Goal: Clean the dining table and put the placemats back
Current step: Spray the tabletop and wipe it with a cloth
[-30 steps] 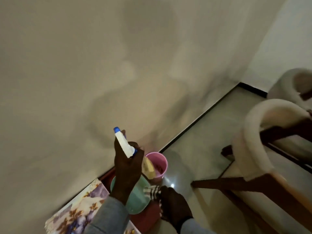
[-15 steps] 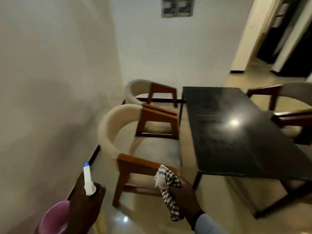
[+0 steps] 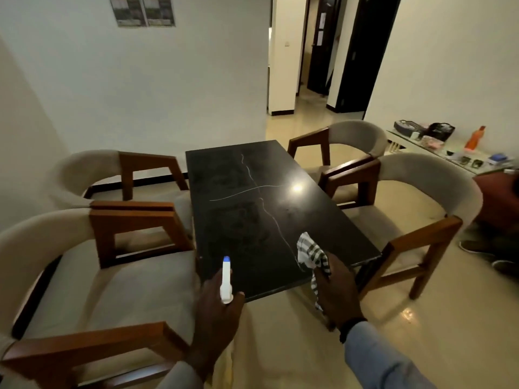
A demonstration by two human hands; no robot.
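At six o'clock of the black stone table [image 3: 261, 209], the person's left hand [image 3: 216, 313] is gripping a light, rigid spray bottle [image 3: 226, 279] by its neck while the right hand [image 3: 337, 290] is bunching a soft, limp checked cloth [image 3: 310, 252] that will likely drape and slide easily.

Glossy black stone-like table [image 3: 269, 209], veined white. Smooth plastic sprayer [image 3: 226, 279]. Checked woven cloth [image 3: 311, 254]. Matt upholstered, wood-framed chairs [image 3: 134, 231]. Polished floor [image 3: 393, 318].
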